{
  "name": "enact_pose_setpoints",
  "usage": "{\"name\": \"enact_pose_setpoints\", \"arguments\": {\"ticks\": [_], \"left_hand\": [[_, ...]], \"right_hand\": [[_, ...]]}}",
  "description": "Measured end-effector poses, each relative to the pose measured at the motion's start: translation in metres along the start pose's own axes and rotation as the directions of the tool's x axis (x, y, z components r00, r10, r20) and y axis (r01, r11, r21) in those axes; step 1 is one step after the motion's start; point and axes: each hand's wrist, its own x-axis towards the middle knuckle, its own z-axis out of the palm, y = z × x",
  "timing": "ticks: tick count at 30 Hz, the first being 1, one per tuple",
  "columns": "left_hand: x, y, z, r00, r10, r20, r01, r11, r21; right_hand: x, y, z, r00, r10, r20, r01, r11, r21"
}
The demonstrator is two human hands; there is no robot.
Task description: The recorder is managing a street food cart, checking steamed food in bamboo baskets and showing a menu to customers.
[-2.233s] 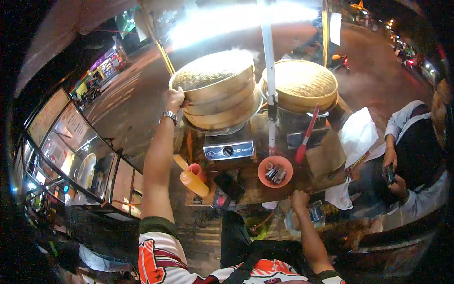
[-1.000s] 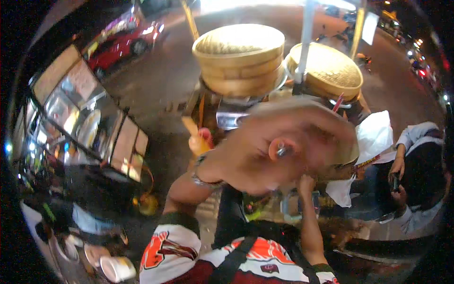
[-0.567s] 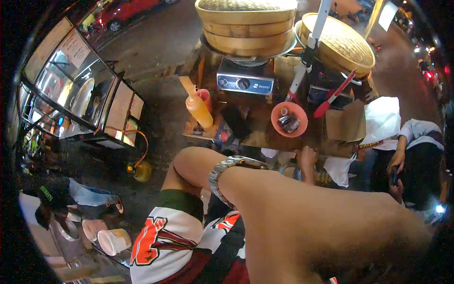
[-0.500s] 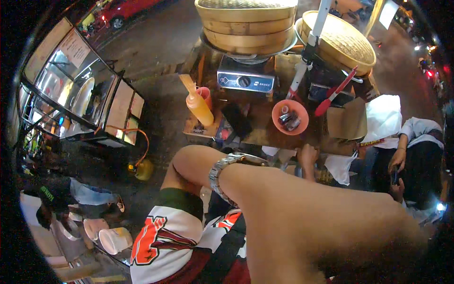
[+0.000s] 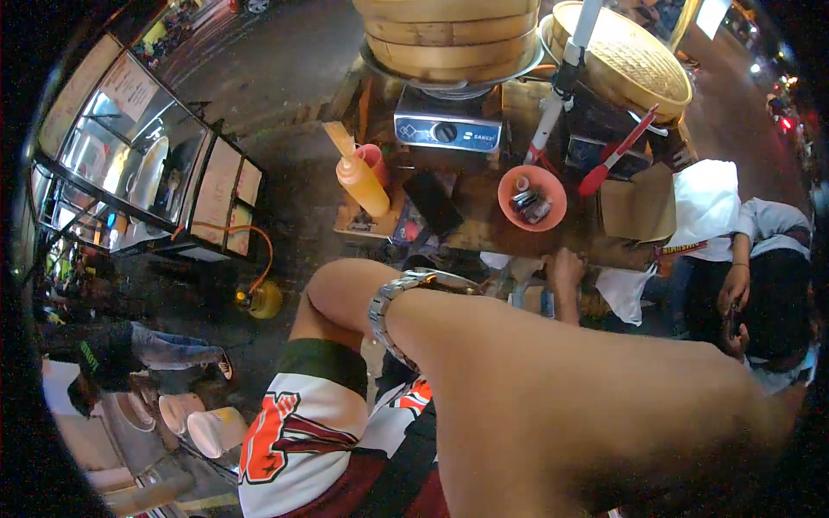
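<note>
My left arm is bent across the view, with a metal-banded watch (image 5: 393,315) round its wrist. Very close and blurred, the back of my left hand (image 5: 570,380) fills the lower right; its fingers cannot be made out. Beyond it, my right hand (image 5: 566,266) is closed at the near edge of the wooden table (image 5: 484,246). Whatever it may grip is hidden. Nearest to that hand stands a pink bowl (image 5: 557,211) holding small dark wrapped items. Red-handled tongs (image 5: 617,151) lean behind an open cardboard box (image 5: 639,203), right of the bowl.
A stack of bamboo steamers (image 5: 449,43) sits over a portable stove (image 5: 449,129); a woven lid (image 5: 630,60) leans at right. An orange squeeze bottle (image 5: 363,186) and dark phone-like slab (image 5: 432,203) lie left. A seated person (image 5: 768,250) is at right, a glass food cart (image 5: 129,147) at left.
The view has shifted slightly, so the table's things appear a little higher. A bluish box under the table edge shows more. My right hand remains closed at the edge.
</note>
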Motion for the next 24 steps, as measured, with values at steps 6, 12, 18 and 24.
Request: {"name": "enact_pose_setpoints", "arguments": {"ticks": [6, 12, 18, 24], "left_hand": [[-0.003, -0.002, 0.0, 0.999, -0.033, -0.01, 0.032, 0.998, -0.061], [-0.031, -0.003, -0.011, 0.992, -0.096, -0.083, 0.089, 0.993, -0.082], [-0.151, -0.032, -0.032, 0.684, 0.01, -0.73, 0.54, 0.666, 0.515], [-0.33, -0.039, -0.056, 0.002, 0.702, -0.712, 0.881, 0.336, 0.333]], "right_hand": [[0.003, -0.005, -0.013, 0.992, 0.092, 0.088, -0.087, 0.995, -0.058], [0.006, -0.003, -0.021, 0.97, 0.123, 0.208, -0.134, 0.99, 0.041], [-0.002, 0.009, 0.005, 0.998, 0.064, 0.015, -0.065, 0.995, 0.069], [0.002, 0.003, -0.004, 0.99, 0.103, 0.093, -0.111, 0.99, 0.085]]}}
